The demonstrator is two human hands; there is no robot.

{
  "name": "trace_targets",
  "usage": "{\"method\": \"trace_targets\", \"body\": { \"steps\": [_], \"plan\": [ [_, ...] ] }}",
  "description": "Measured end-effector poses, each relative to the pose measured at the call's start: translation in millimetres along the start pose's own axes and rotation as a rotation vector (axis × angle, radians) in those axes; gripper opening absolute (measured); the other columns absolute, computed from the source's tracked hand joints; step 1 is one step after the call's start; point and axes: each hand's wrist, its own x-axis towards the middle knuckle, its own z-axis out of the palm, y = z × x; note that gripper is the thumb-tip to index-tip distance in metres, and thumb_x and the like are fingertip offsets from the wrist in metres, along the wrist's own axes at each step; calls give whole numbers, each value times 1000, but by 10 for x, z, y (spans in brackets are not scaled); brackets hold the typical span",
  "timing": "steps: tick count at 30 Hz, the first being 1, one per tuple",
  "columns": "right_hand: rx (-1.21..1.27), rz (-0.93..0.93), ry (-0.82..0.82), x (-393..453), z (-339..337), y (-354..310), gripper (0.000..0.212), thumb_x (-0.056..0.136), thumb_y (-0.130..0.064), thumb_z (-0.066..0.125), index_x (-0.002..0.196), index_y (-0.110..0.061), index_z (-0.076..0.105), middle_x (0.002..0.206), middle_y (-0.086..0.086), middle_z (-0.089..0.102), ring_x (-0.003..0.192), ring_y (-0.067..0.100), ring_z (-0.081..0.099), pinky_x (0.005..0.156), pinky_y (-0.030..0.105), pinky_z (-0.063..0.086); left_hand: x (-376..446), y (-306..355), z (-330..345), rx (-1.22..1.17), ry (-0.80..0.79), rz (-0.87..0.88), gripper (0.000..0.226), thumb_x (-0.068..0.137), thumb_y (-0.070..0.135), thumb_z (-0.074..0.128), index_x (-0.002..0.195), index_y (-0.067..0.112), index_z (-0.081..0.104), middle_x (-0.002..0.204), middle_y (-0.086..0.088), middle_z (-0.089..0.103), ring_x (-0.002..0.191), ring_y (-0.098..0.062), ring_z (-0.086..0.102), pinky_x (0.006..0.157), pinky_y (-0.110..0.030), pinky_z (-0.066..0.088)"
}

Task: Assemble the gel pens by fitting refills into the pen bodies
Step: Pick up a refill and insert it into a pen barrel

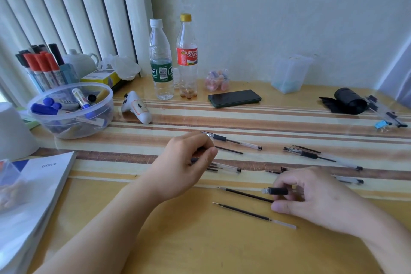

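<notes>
Several clear pen bodies with black grips and thin black refills lie scattered on the striped table mat. My left hand (186,162) rests on the mat, its fingers curled around a black refill (229,150) beside a pen body (226,168). My right hand (315,198) pinches a pen body (275,191) by its black grip, low over the table. A loose refill (244,194) lies just left of that hand, its rear end hidden under the thumb. Another refill (251,214) lies nearer to me. Further pens lie at the back (233,140) and to the right (311,154).
A clear tub of markers (71,113), a marker holder (42,69), two bottles (161,62) (187,55), a phone (234,98) and a white controller (138,108) stand behind. An Office booklet (37,187) lies at left, a black roll (349,101) at right.
</notes>
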Motion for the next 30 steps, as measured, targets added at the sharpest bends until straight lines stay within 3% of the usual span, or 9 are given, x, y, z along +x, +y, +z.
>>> {"method": "trace_targets", "body": {
  "steps": [5,9,14,19,24,27,30],
  "plan": [
    [100,-76,-14,-28,-62,-47,36,64,-68,70,83,-37,64,90,-13,63,73,10,57,68,32,50,-12,-11,38,16,-26,14,17,94,25,53,81,16,59,74,6,54,64,-14,49,57,-24,42],
    [-21,-101,-91,-50,-73,-142,44,58,-72,72,81,-35,64,98,-16,54,76,8,51,64,24,41,-24,-7,71,18,-55,11,14,92,26,55,83,17,60,76,4,56,68,-14,51,61,-31,45],
    [-183,-102,-140,-107,-79,-230,34,67,-70,65,85,-42,63,103,-24,48,79,4,53,70,21,43,-33,65,87,-9,-145,36,7,90,27,63,89,20,64,84,10,57,80,-12,54,71,-31,48],
    [-334,-107,-131,-147,-61,-308,28,77,-63,54,87,-38,62,100,-24,48,73,4,50,58,19,32,-49,173,57,-27,-249,81,7,88,31,65,87,24,66,76,8,55,71,-10,51,63,-29,45],
    [-394,-122,-165,-136,-38,-322,31,76,-61,47,86,-35,59,96,-19,48,67,6,45,57,20,33,-103,285,61,137,-436,157,16,84,45,65,88,31,70,88,15,64,73,2,54,64,-23,46],
    [-396,-123,-164,-143,-38,-317,31,76,-61,46,86,-34,58,96,-18,48,70,8,47,61,22,35,-121,315,108,272,-479,199,17,84,47,62,92,33,69,94,15,63,68,-1,45,58,-24,39],
    [-387,-139,-159,-149,-12,-321,30,77,-60,47,86,-33,58,95,-18,49,72,11,49,60,23,35,-121,329,114,309,-503,206,18,86,47,58,95,34,67,95,15,61,70,-5,51,59,-27,42]
  ]
}}
